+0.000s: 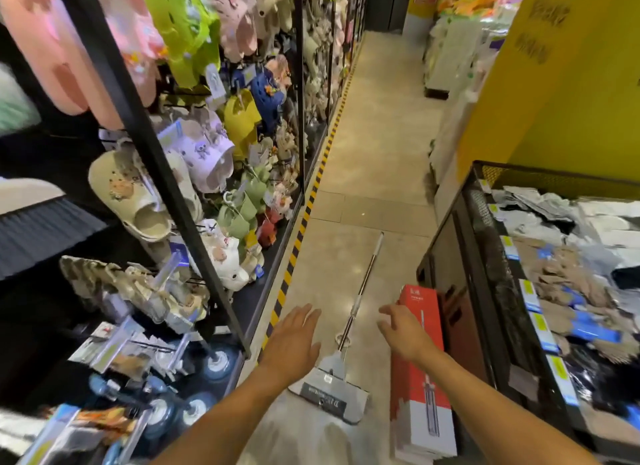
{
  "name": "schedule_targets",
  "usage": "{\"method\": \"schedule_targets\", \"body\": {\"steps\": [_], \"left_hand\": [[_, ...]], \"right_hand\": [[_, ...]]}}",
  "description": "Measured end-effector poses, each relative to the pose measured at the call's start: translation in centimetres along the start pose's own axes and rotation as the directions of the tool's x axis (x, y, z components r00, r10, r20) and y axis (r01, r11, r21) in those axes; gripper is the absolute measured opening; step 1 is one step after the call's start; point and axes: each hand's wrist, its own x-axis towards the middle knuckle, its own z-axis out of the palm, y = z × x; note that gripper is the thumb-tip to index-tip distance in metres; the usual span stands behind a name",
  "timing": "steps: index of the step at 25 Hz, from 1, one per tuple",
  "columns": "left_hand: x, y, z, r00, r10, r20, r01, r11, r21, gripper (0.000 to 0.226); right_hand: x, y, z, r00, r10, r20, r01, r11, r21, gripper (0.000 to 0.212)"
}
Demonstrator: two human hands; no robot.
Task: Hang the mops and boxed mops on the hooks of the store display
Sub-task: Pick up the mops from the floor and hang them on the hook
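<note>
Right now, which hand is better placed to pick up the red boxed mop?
Right. The right hand is at the red upper part of the boxed mop, fingers loosely open; the left hand is farther off, beyond the loose mop lying on the floor.

Store aisle, seen from above. Mop [346, 329]: flat on the floor [374, 159], grey head near, metal handle running away down the aisle. Boxed mop [420, 388]: red and white, just right of the mop, beside a dark bin [460, 284] of packaged socks. Left hand [294, 340]: fingers straight, above the floor left of the mop. Right hand [403, 329]: fingers loosely spread over the box top. Left rack [145, 132]: hanging clogs and slippers. Yellow pillar [554, 83]: far right.
</note>
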Motion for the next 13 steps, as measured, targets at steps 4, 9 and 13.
{"method": "schedule_targets", "body": {"steps": [4, 9, 13], "left_hand": [[6.4, -1.1, 1.2, 0.997, -0.013, 0.078, 0.014, 1.000, -0.016, 0.070], [15.8, -4.2, 2.5, 0.988, 0.005, 0.152, 0.004, 0.998, -0.056, 0.069], [23.5, -7.2, 5.1, 0.974, 0.026, 0.226, -0.010, 0.997, -0.071, 0.068]], "right_hand": [[7.4, 1.2, -0.6, 0.999, 0.032, 0.033, -0.032, 0.999, -0.003, 0.042], [15.8, 1.8, -0.4, 0.992, 0.101, 0.072, -0.101, 0.995, -0.002, 0.041], [22.7, 3.4, 1.0, 0.984, 0.151, 0.092, -0.151, 0.989, -0.006, 0.039]]}}
